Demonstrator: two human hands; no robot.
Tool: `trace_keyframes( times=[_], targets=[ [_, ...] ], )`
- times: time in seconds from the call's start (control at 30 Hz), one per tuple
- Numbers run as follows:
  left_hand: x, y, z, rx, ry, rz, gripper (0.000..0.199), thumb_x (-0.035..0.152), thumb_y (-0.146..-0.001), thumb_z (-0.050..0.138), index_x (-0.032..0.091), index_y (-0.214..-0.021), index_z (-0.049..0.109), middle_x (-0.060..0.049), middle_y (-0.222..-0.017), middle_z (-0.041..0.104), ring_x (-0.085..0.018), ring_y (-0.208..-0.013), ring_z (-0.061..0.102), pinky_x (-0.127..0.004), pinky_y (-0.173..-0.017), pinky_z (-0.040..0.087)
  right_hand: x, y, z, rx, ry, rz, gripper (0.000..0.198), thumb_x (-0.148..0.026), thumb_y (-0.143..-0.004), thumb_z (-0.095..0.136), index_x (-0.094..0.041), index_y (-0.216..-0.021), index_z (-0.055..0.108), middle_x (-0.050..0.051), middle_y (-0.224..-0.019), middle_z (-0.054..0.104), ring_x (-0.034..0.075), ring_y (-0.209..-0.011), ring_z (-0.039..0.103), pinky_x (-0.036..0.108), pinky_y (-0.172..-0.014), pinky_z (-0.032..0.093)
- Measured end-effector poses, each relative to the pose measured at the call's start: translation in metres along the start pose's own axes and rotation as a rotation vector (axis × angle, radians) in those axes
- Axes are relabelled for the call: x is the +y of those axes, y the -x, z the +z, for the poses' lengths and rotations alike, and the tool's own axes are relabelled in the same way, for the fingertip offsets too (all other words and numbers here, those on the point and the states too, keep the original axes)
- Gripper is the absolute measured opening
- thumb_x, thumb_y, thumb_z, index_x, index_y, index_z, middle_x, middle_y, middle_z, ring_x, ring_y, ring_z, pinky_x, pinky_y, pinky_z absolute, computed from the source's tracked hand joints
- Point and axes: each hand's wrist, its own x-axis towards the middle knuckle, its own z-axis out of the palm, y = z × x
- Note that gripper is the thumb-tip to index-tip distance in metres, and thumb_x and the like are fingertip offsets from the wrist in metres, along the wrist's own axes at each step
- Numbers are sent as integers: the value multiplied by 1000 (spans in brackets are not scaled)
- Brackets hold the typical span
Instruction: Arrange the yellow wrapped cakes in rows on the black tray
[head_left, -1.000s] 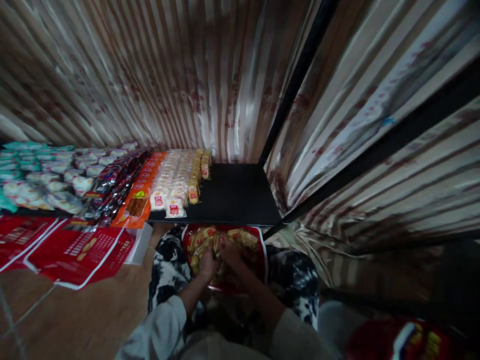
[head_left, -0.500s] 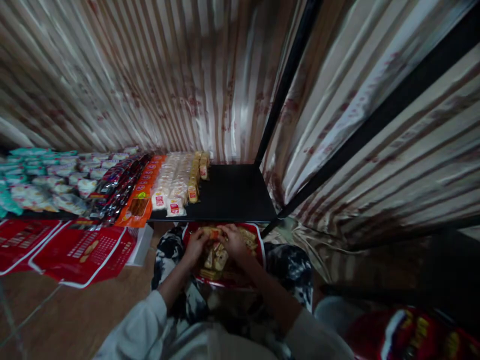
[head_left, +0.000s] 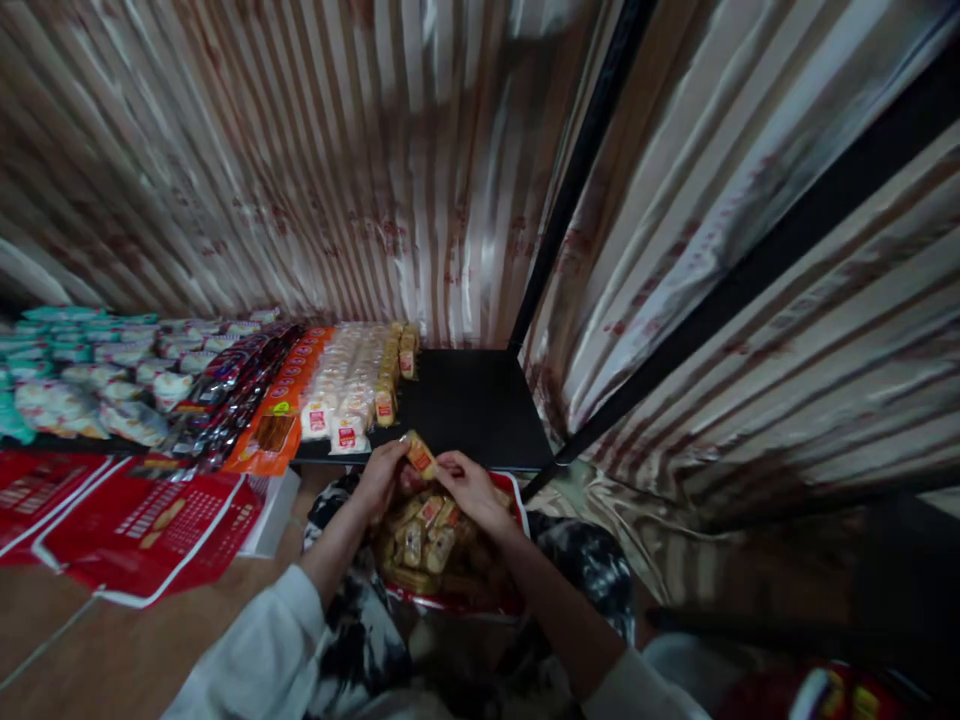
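Between my two hands is a small yellow snack packet with a red label, tilted and raised over the front edge of the black shelf. My left hand grips its left end, fingers closed. At its lower right end, the fingers of my right hand are pinched on it. Below them a red bag with a white rim rests on my lap, filled with loose yellow packets of the same look. On the shelf, a short row of matching yellow packets stands at the right end of the goods.
The black shelf bears white packets, orange bags, dark shiny packets and teal packets. A black post rises at its corner. Red bags hang at left. A striped curtain hangs behind.
Both hands have lifted from the bag's opening, bringing the yellow packet up toward the shelf edge. The view has tilted slightly, so the shelf sits lower.
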Motion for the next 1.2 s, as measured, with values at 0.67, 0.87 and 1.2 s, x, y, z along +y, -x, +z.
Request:
trace_keyframes(
  times=[0.67,0.87,1.2],
  targets=[
    [-3,-94,31,246,-127,278,40,31,-85,47,14,-121,53,-12,-122,60,-20,-104,60,-30,-85,50,-15,-123,4,163,290,14,25,-24,-75,57,-22,-99,63,0,-81,70,15,-71,64,24,-66,48],
    [0,-121,41,337,-236,287,42,26,-87,41,12,-125,51,-13,-137,48,-20,-129,42,-32,-111,29,-8,-168,20,222,341,27,30,-27,-78,55,-23,-106,63,2,-90,71,18,-83,65,28,-73,48],
    [8,-150,36,333,-326,238,44,23,-89,39,9,-129,47,-14,-150,29,-22,-140,25,-35,-117,17,5,-206,38,219,301,-60,42,-12,-75,43,-18,-112,60,6,-109,64,17,-99,60,29,-91,46]
  ],
)
